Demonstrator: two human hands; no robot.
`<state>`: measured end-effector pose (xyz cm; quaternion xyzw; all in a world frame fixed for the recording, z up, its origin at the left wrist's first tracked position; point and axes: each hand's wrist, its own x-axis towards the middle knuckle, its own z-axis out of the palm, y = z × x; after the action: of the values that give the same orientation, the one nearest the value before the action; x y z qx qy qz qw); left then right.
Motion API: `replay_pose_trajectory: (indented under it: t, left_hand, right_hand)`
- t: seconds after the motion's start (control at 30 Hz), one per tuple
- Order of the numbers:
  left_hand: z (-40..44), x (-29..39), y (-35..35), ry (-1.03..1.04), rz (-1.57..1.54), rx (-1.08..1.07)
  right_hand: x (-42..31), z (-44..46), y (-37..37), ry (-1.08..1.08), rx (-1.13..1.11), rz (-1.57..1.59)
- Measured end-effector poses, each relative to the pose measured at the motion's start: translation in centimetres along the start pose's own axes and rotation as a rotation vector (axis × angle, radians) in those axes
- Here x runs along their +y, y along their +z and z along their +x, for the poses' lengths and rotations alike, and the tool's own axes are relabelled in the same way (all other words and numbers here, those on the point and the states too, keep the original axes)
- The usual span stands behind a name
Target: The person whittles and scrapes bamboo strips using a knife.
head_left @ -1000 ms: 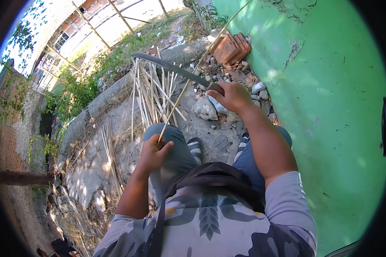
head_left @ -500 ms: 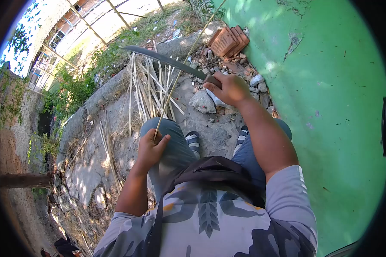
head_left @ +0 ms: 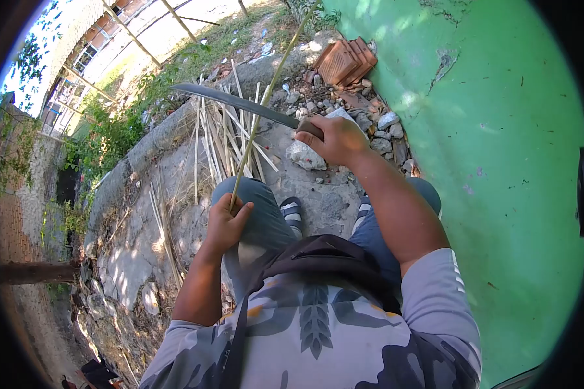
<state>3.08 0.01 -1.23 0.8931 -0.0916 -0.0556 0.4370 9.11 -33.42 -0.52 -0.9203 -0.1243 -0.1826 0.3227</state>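
Note:
My left hand (head_left: 225, 222), resting by my left knee, is closed around the lower end of a long thin bamboo strip (head_left: 248, 146). The strip slants up and away to the right, past the top of the view. My right hand (head_left: 337, 139) grips the brown handle of a machete (head_left: 259, 109) above the ground between my knees. Its long dark blade points left and crosses the strip; I cannot tell whether the edge touches it. Beyond my left knee lies a loose pile of pale split strips (head_left: 222, 139) on the ground.
More thin strips (head_left: 165, 233) lie to the left on the stony ground. Ahead are a large grey stone (head_left: 306, 154), rubble and stacked clay roof tiles (head_left: 346, 63). A green wall (head_left: 493, 194) runs along my right. A low concrete edge (head_left: 143, 152) curves past plants on the left.
My right hand has moved the machete slightly left and down toward me. The bamboo strip has shifted a little left at its far end and appears turned to a wider face.

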Motion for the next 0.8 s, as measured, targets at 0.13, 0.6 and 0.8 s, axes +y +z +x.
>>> replay_pose_trajectory:
  t: [0.13, 0.6, 0.8]
  left_hand:
    - [-0.3, 0.5, -0.1, -0.011, 0.029, -0.005]
    - [-0.3, 0.0, 0.2, -0.009, 0.039, 0.01]
    - [-0.3, 0.0, 0.1, 0.009, 0.032, -0.003]
  right_hand:
    - [-1.2, -0.3, -1.2, -0.056, -0.104, -0.087]
    - [-1.4, -0.6, -1.0, -0.085, -0.11, -0.069]
    - [-0.1, 0.3, -0.9, -0.016, -0.138, -0.107]
